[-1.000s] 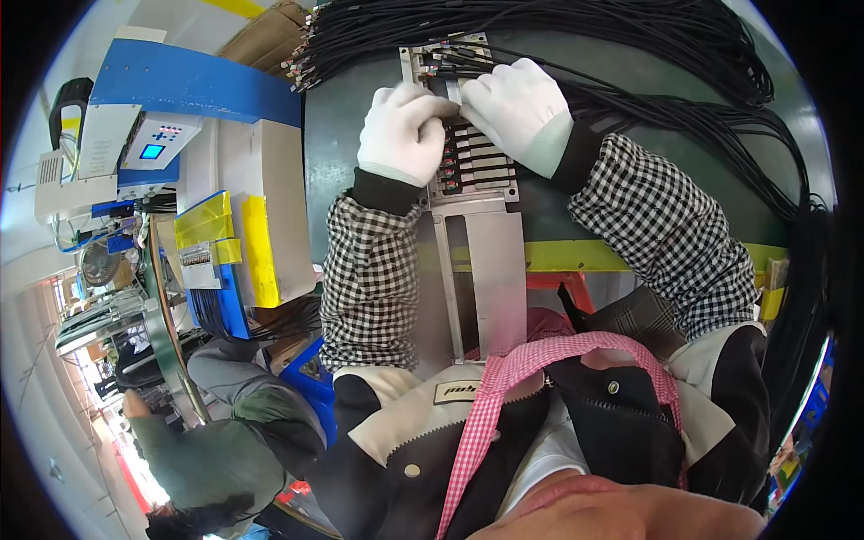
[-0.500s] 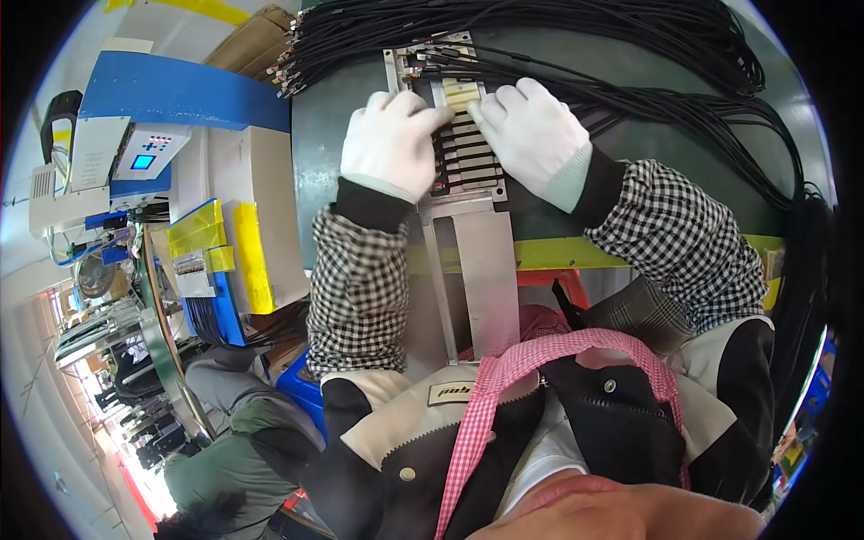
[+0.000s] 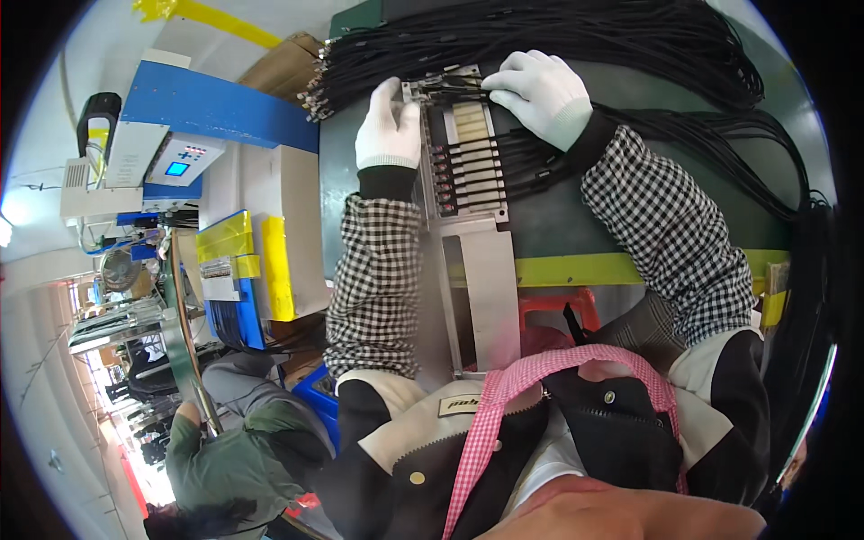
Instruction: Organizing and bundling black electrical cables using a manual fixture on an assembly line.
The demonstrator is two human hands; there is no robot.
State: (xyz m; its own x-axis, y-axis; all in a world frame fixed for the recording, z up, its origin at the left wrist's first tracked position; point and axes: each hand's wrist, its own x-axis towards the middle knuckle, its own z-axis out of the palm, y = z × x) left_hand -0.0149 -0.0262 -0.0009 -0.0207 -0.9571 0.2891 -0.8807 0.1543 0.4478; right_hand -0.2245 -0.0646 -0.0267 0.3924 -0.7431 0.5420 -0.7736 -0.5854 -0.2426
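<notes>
Left hand [image 3: 389, 126], white-gloved, fingers flat and released, rests on left edge of metal fixture [image 3: 465, 153]. Right hand [image 3: 538, 90] pinches black cable [image 3: 459, 87] end at fixture top. Fixture lies on green surface [image 3: 558, 225], cable bundle [image 3: 576, 36] beyond.

A slotted metal fixture [image 3: 463, 153] lies flat on the green bench; black cables [image 3: 531, 162] seated in its slots.

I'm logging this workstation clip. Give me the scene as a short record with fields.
Left hand: white-gloved left hand rests on the left edge of the metal fixture.
Right hand: white-gloved right hand presses a black cable at the fixture's top.
Fixture: lower slots hold cable ends in a row.
Surroundings: black cable bundle on the green table; blue machine at left.
</notes>
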